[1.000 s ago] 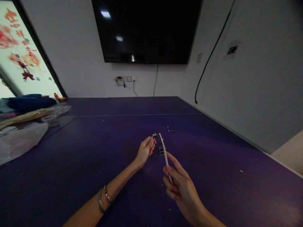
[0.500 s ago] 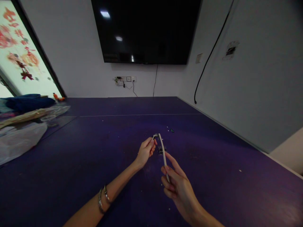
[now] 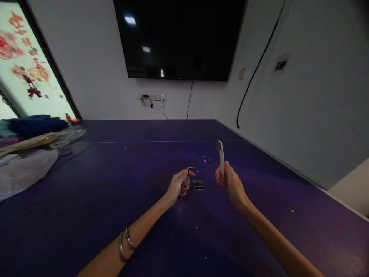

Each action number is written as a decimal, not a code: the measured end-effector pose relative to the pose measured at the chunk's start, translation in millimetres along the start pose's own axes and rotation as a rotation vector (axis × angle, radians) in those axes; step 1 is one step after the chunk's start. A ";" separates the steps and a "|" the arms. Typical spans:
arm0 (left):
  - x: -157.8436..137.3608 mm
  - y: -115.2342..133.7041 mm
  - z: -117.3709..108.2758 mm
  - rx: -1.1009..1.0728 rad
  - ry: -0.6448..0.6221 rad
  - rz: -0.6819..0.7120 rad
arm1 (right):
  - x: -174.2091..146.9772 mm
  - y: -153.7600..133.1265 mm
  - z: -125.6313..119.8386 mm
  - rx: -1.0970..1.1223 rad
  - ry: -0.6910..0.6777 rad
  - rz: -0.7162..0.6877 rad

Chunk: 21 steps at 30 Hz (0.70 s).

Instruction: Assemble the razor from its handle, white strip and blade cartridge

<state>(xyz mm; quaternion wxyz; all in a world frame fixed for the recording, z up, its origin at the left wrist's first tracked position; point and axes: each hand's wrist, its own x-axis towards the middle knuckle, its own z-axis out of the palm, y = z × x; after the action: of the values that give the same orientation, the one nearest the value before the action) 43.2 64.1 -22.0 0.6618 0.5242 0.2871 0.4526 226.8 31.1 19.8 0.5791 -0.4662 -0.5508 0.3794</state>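
My left hand (image 3: 176,186) is closed round a pair of bent-tip tweezers (image 3: 189,169), whose angled tip points right above the fingers. A pale toothbrush (image 3: 221,157) stands upright in my right hand (image 3: 232,185), bristles facing left, apart from the tweezers. Between the hands, a small dark item like a circuit board (image 3: 198,185) lies on the purple surface (image 3: 138,215). Beyond it rests a small dark green piece (image 3: 209,160) with a few white specks beside it.
At the left edge lie a clear plastic bag (image 3: 27,173), dark blue cloth (image 3: 34,125) and a small orange item (image 3: 69,118). A television (image 3: 181,38) hangs on the back wall above sockets (image 3: 157,97). A black cable (image 3: 253,75) hangs down the right wall.
My right hand has carried the toothbrush away from the tweezers' tip, to the right and farther off. The dark item between the hands is now uncovered. My left hand has hardly moved.
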 end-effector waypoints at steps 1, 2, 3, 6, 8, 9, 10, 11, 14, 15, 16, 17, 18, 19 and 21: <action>-0.8 0.4 0.5 -0.016 -0.009 -0.004 | 9.6 3.6 -6.3 -0.133 0.023 -0.042; -1.7 0.8 1.0 -0.032 -0.015 -0.004 | 17.2 7.4 -11.4 -0.246 0.040 -0.068; -2.4 0.9 1.6 -0.046 -0.017 0.001 | 22.8 11.0 -15.3 -0.343 0.060 -0.076; -3.5 0.3 3.2 -0.062 -0.009 0.054 | 30.6 18.9 -21.7 -0.602 0.123 -0.058; -2.9 -0.8 3.9 -0.037 0.001 0.097 | 31.7 20.7 -23.8 -0.750 0.150 -0.069; -2.4 -1.2 4.2 -0.012 0.009 0.111 | 31.9 20.6 -24.7 -0.804 0.155 -0.087; -1.8 -1.6 4.5 0.022 0.018 0.116 | 31.9 19.9 -25.6 -0.843 0.153 -0.109; -1.2 -2.0 4.8 0.061 0.029 0.115 | 32.0 18.8 -26.3 -0.871 0.150 -0.135; 0.3 -3.0 4.7 0.165 0.072 0.120 | 31.0 13.9 -26.5 -0.930 0.156 -0.216; 0.5 -3.4 4.4 0.187 0.086 0.128 | 30.0 12.0 -25.4 -0.947 0.163 -0.241; 0.6 -3.9 4.1 0.205 0.100 0.137 | 28.6 10.0 -23.7 -0.964 0.170 -0.266; 0.6 -4.4 3.7 0.221 0.114 0.147 | 26.9 8.0 -21.6 -0.981 0.172 -0.291; 0.5 -4.9 3.6 0.237 0.127 0.160 | 25.1 6.2 -19.3 -0.997 0.168 -0.318; 0.2 -5.2 3.6 0.252 0.139 0.173 | 23.4 4.6 -17.1 -1.015 0.160 -0.349; -0.6 -5.2 4.5 0.278 0.159 0.198 | 21.5 2.7 -14.6 -1.056 0.130 -0.416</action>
<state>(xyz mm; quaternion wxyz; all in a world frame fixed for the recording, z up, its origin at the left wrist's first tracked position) 48.3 61.4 -25.7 0.5106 0.5988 0.3455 0.5113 243.7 50.5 24.0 0.3626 -0.5964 -0.7092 -0.0989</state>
